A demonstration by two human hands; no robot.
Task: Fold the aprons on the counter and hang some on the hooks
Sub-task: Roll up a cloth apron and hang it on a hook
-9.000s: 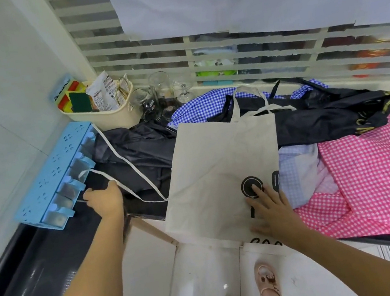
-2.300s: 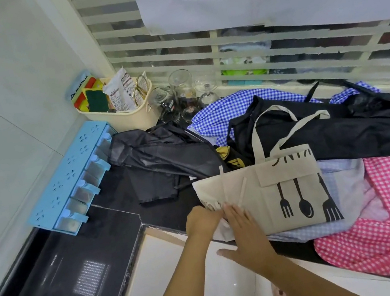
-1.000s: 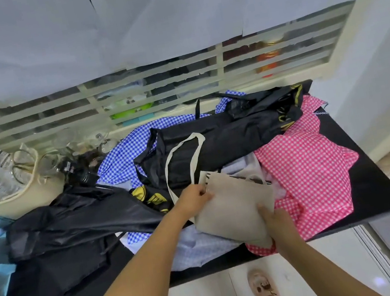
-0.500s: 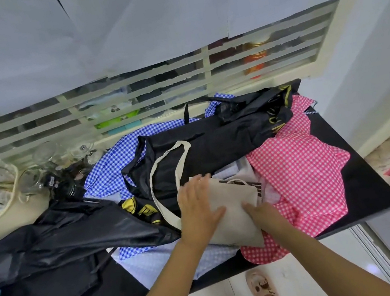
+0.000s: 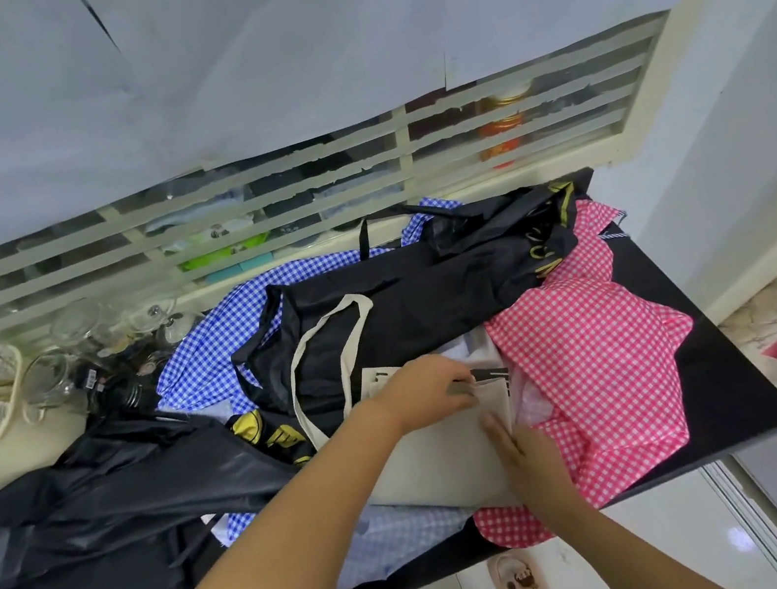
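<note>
While folding beige apron (image 5: 442, 466) atop pile at counter (image 5: 735, 389) front: pinches its far edge w/ curled L hand (image 5: 423, 386), presses its right edge w/ flat, straight-fingered R hand (image 5: 528, 451); touches w/ all 2, neither nearer.
</note>
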